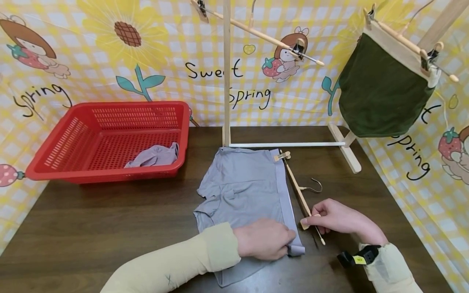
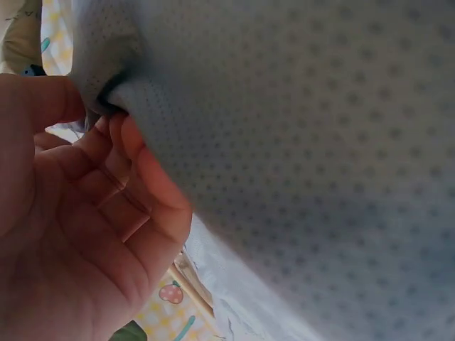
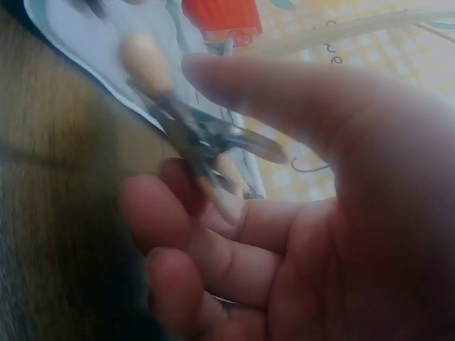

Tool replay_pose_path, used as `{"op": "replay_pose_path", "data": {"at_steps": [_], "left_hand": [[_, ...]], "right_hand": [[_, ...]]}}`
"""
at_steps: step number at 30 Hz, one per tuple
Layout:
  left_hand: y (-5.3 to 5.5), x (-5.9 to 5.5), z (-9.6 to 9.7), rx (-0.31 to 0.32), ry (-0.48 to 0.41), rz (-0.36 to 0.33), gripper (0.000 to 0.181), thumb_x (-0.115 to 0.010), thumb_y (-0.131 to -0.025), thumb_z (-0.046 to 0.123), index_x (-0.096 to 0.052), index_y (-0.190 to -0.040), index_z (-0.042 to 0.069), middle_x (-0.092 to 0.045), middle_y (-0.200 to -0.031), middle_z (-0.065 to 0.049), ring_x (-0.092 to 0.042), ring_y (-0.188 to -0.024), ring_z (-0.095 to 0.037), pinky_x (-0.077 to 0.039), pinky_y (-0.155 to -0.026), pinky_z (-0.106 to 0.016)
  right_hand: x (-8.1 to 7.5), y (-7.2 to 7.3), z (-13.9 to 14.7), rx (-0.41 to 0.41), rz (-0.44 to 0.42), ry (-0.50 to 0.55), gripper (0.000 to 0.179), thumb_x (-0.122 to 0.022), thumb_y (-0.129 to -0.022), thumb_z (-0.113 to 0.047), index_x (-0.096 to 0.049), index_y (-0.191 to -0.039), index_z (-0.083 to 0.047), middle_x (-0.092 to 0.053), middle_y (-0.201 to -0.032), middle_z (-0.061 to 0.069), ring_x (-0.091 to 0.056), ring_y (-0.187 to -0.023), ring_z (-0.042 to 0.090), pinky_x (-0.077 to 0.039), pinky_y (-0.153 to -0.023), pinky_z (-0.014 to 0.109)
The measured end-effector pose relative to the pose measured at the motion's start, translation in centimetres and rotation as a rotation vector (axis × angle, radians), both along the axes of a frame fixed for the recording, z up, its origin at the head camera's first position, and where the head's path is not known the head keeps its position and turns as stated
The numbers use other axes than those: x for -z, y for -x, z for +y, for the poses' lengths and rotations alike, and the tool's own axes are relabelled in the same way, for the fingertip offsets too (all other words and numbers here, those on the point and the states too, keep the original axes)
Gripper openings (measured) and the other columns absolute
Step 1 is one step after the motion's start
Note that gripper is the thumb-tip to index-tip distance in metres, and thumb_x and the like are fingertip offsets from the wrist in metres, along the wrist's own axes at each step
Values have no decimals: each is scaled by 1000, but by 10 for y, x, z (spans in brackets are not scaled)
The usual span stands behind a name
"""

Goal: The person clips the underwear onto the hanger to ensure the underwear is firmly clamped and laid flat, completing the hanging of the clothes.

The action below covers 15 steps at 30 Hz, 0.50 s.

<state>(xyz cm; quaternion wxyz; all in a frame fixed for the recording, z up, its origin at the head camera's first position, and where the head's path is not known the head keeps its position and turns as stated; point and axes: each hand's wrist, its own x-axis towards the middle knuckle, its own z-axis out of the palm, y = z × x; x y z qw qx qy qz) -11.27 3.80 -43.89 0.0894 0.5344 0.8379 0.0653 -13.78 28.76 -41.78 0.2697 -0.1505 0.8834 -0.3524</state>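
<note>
Grey underpants lie flat on the brown table, waistband to the right. My left hand pinches the near end of the waistband; in the left wrist view its fingers are curled at the edge of the dotted cloth. Beside the waistband lies a wooden clip hanger, its far clip on the waistband's far corner. With thumb and fingers my right hand holds the near clip, which is apart from the cloth. The right wrist view shows this clip blurred.
A red basket at the left holds a crumpled mauve cloth. Behind stands a wooden rack with a white crossbar. From it hang a bare clip hanger and dark green underpants on another.
</note>
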Motion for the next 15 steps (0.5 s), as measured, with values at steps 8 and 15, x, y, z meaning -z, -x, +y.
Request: {"op": "replay_pose_path", "data": {"at_steps": [8, 15], "left_hand": [[2, 2, -1, 6, 3, -35, 8, -66, -94, 19, -58, -92, 17, -57, -78, 9, -61, -72, -10, -52, -63, -29], [-3, 0, 0, -15, 58, -12, 8, -63, -97, 24, -61, -100, 17, -62, -90, 7, -62, -77, -12, -53, -65, -30]], "right_hand": [[3, -6, 12, 0, -42, -36, 42, -69, -96, -41, -67, -67, -10, -62, -58, 1, -52, -48, 13, -36, -45, 25], [6, -10, 15, 34, -95, -54, 47, -67, -97, -44, -68, -66, -9, -64, -58, 3, -55, -47, 15, -39, -45, 26]]}}
